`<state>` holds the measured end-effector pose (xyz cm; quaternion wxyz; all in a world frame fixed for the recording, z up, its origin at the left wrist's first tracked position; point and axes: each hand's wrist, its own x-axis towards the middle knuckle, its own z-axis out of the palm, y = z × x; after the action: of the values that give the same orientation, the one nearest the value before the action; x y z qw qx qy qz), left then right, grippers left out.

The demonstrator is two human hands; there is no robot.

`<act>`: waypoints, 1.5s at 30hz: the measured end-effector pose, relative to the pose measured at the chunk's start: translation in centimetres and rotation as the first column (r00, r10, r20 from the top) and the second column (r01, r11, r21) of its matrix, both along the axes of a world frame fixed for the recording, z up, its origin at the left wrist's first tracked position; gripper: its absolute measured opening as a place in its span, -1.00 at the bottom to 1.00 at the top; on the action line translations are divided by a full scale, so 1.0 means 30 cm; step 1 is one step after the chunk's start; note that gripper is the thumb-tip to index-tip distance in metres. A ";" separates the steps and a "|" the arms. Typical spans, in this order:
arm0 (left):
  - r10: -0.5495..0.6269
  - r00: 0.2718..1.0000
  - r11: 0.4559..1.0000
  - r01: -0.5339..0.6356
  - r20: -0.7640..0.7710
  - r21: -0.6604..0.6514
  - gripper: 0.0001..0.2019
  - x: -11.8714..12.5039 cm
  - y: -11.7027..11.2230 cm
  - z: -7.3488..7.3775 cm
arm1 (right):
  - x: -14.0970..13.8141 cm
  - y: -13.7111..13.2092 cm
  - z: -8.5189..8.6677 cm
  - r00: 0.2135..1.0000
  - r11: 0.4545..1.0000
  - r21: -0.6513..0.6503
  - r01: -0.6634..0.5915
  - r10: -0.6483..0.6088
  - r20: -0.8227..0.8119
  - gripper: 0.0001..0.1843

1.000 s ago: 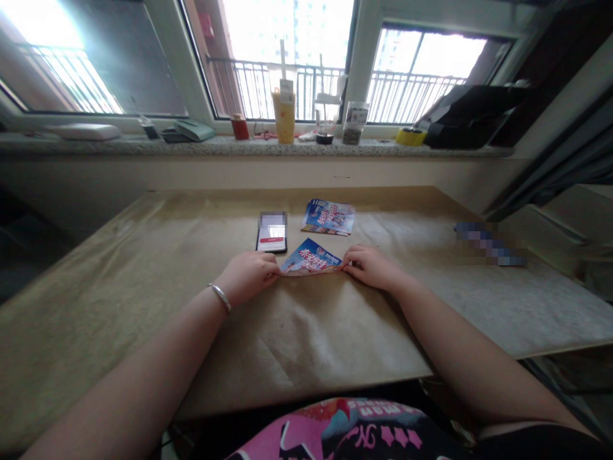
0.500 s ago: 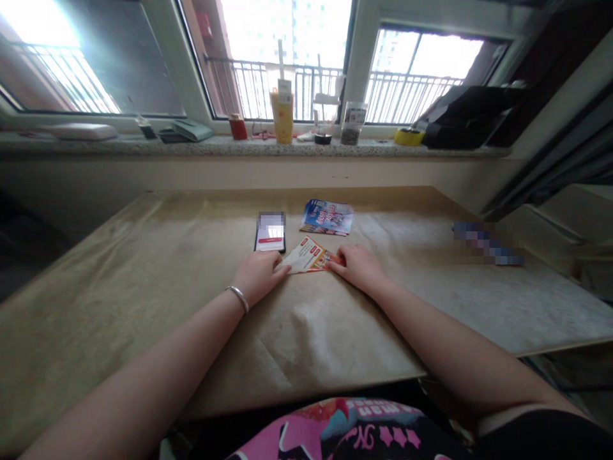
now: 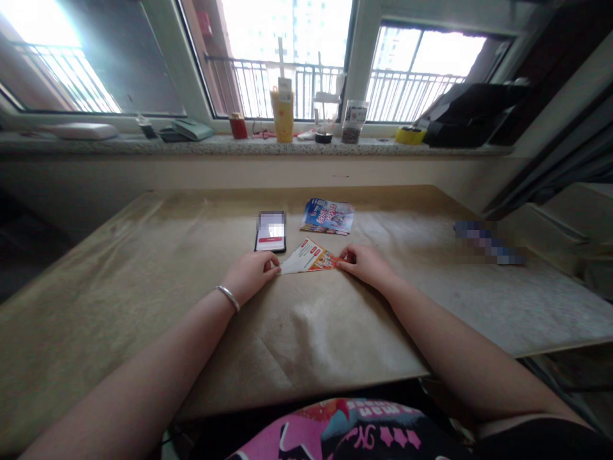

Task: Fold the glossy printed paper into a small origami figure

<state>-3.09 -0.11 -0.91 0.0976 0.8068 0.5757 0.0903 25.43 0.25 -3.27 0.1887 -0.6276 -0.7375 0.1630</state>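
A folded paper leaflet (image 3: 307, 257), white and orange side up in a triangle shape, lies on the brown-paper-covered table (image 3: 191, 255). My left hand (image 3: 249, 275) pinches its left corner with curled fingers; a silver bracelet sits on that wrist. My right hand (image 3: 366, 263) pinches the leaflet's right corner. Just beyond the left hand lies a phone (image 3: 271, 232) with a lit screen.
A second blue printed leaflet (image 3: 328, 216) lies farther back. A blurred flat item (image 3: 486, 243) rests at the table's right. The windowsill holds a yellow cup (image 3: 283, 115), a red can (image 3: 236, 125), a jar (image 3: 353, 122), tape (image 3: 410, 135) and a black device (image 3: 472, 115).
The leaflet was flipped from its blue printed side to its white and orange side. Both hands shifted outward to its two corners.
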 end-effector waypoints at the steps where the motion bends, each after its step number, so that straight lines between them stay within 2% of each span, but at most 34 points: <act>1: -0.012 1.000 1.000 0.012 0.007 0.001 -0.81 -0.004 0.001 -0.001 | 0.004 0.000 -0.001 1.000 1.000 0.002 -0.010 0.010 -0.008 -0.82; 5: -0.051 0.999 0.998 0.051 0.010 0.047 -0.77 -0.011 0.002 -0.011 | 0.020 -0.002 -0.004 0.995 0.998 0.009 -0.070 0.070 -0.072 -0.86; 8: -0.060 0.998 0.992 0.057 0.025 0.110 -0.73 -0.009 0.000 -0.018 | 0.029 -0.004 -0.008 0.987 0.998 -0.017 -0.059 0.056 -0.153 -0.89; 11: -0.084 0.994 0.984 0.073 0.065 0.163 -0.77 -0.009 0.000 -0.024 | 0.034 -0.005 -0.010 0.979 0.999 0.005 -0.053 0.053 -0.199 -0.91; 14: -0.138 0.987 0.967 0.115 0.088 0.227 -0.82 -0.015 0.003 -0.029 | 0.036 -0.009 -0.005 0.972 0.992 0.046 -0.115 0.122 -0.200 -0.91; 17: -0.244 0.966 0.927 0.206 0.087 0.315 -0.85 -0.022 0.010 -0.037 | 0.041 -0.014 0.002 0.956 0.973 0.062 -0.221 0.228 -0.182 -0.91; 20: -0.404 0.911 0.859 0.347 0.082 0.377 -0.83 -0.025 0.015 -0.040 | 0.050 -0.018 0.006 0.931 0.948 0.080 -0.308 0.318 -0.179 -0.93; 24: -0.481 0.874 0.792 0.401 0.067 0.460 -0.77 -0.021 0.012 -0.029 | 0.060 -0.021 0.011 0.916 0.927 0.110 -0.359 0.373 -0.148 -0.93; 27: -0.520 0.854 0.774 0.460 0.024 0.435 -0.74 -0.019 0.007 -0.021 | 0.060 -0.024 0.017 0.913 0.920 0.110 -0.377 0.389 -0.123 -0.92; 34: -0.547 0.829 0.770 0.553 -0.118 0.318 -0.77 -0.014 -0.004 -0.014 | 0.051 -0.037 0.040 0.903 0.898 0.122 -0.423 0.429 -0.028 -0.85; 41: -0.635 0.772 0.734 0.617 -0.036 0.286 -0.74 0.016 -0.019 -0.014 | 0.044 -0.048 0.051 0.863 0.848 0.161 -0.505 0.492 0.115 -0.83; 45: -0.637 0.770 0.738 0.616 -0.015 0.276 -0.74 0.015 -0.021 -0.021 | 0.028 -0.060 0.064 0.842 0.826 0.187 -0.532 0.492 0.223 -0.81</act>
<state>-2.64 -0.73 -1.52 0.0364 0.9545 0.2487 0.1607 26.27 -1.57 -1.34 0.1512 -0.3895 -0.9062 0.0642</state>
